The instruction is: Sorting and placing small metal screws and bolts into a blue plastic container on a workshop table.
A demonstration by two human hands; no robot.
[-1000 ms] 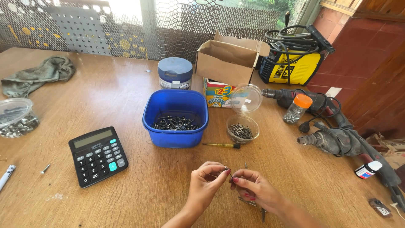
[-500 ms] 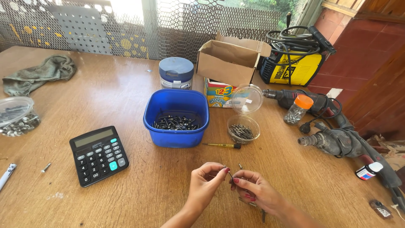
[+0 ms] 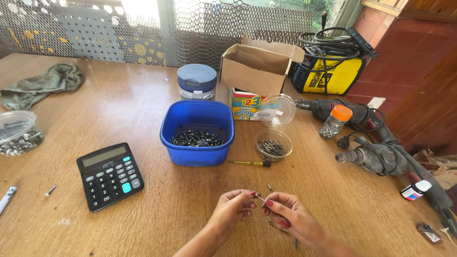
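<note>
Wooden surface fills the frame, and low in the middle the left hand and right hand pinch the two ends of a thin metal screw between fingertips, both closed tight on it. Compared with a second ago almost nothing has shifted: the hands sit in the same spot and the fiddling goes on. Above them stand the blue tub of screws, a small clear cup of screws and a yellow-handled screwdriver; a black calculator lies at left. More loose pieces under the right hand are half hidden, and the screw's head is too small to make out.
</note>
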